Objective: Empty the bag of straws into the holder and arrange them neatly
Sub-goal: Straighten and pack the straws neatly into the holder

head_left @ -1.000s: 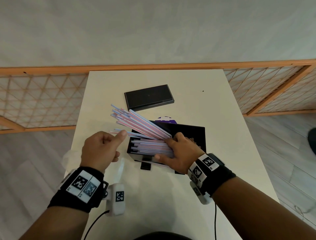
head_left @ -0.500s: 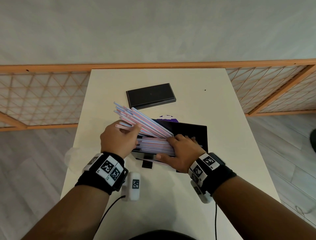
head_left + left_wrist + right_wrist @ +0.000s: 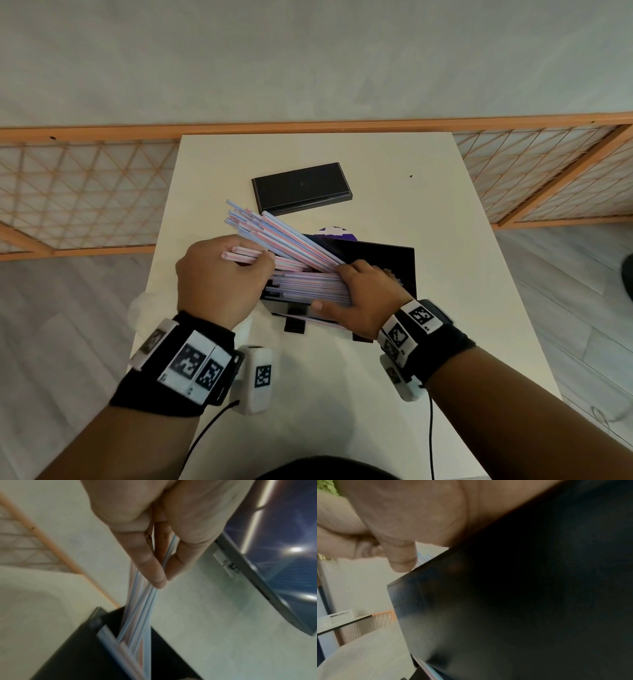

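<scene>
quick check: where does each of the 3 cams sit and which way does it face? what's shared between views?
Head: on the head, looking forward and down at the table; both forearms, left hand and right hand over the black holder.
Left wrist: along the left hand; fingers pinch striped straws running into the holder.
Right wrist: along the right hand; palm and thumb against the holder's dark wall.
Shared: holder and straws appear in all three.
</scene>
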Available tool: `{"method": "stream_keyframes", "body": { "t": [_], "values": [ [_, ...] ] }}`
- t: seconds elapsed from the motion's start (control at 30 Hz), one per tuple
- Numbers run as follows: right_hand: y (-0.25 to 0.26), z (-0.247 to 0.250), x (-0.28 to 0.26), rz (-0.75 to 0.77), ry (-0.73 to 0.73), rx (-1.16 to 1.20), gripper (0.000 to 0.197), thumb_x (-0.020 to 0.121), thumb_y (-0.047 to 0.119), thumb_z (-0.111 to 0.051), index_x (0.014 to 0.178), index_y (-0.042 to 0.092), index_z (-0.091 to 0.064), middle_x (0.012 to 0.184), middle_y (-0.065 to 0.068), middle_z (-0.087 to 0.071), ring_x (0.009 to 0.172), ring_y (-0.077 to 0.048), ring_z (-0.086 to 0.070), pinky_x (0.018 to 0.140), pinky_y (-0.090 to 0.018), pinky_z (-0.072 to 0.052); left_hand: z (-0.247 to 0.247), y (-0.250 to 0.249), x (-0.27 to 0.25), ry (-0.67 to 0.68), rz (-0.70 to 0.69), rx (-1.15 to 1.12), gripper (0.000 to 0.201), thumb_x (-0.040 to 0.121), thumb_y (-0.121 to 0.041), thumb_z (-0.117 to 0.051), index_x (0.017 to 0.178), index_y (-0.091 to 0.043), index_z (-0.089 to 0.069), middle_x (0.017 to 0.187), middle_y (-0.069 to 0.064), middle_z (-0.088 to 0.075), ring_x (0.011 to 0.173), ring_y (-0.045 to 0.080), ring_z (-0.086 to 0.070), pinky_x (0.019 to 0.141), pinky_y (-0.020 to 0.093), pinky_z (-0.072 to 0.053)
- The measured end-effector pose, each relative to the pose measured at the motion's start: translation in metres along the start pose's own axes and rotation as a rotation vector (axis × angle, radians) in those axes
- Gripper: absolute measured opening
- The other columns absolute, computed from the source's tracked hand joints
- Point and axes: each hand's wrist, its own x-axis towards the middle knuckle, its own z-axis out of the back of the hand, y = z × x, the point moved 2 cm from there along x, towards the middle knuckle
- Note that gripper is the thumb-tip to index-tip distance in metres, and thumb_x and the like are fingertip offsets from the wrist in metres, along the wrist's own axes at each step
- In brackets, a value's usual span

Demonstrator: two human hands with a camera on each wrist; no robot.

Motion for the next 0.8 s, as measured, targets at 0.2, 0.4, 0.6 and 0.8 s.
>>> {"method": "stream_keyframes", "body": {
  "t": [0.2,0.4,0.6,0.8],
  "values": [
    [0.018,0.036,-0.013,0.196,-0.357,0.163,0.084,0.068,0.081,-0.047,0.129,0.023,-0.051,0.119,0.001,-0.058,0.108,-0.022,-0.055,0.095,-0.042,-0.047,0.047,-0.045,-0.003,0.087,-0.161,-0.225,0.005,0.076,-0.02,-0.079,0.072,-0.022,-0.078,0.064,-0.002,-0.074,0.061,0.023,-0.073,0.066,0.046,-0.062],
    [0.038,0.064,-0.01,0.223,-0.516,0.189,0.019,0.087,0.037,-0.059,0.084,0.019,-0.055,0.072,-0.001,-0.06,0.073,-0.033,-0.06,0.059,-0.033,-0.042,0.014,-0.051,0.002,0.388,-0.146,-0.515,0.01,0.082,-0.005,-0.081,0.078,-0.014,-0.079,0.074,0.013,-0.075,0.066,0.038,-0.072,0.062,0.036,-0.059],
    [0.031,0.061,-0.011,0.068,-0.303,-0.075,0.027,0.094,0.045,-0.046,0.077,0.024,-0.051,0.063,0.004,-0.042,0.067,-0.027,-0.047,0.055,-0.028,-0.03,-0.017,-0.038,0.009,0.217,-0.186,-0.592,0.033,0.087,-0.042,-0.06,0.078,-0.013,-0.073,0.077,0.01,-0.073,0.069,0.025,-0.067,0.07,0.04,-0.057],
    [0.04,0.036,-0.003,0.013,-0.162,-0.109,0.033,0.09,0.056,-0.049,0.085,0.023,-0.048,0.081,-0.002,-0.056,0.073,-0.028,-0.056,0.062,-0.03,-0.04,-0.038,-0.019,0.001,0.112,-0.331,-0.189,0.056,0.101,-0.047,-0.044,0.07,-0.004,-0.062,0.062,0.007,-0.061,0.063,0.025,-0.058,0.064,0.041,-0.047]
  ]
}}
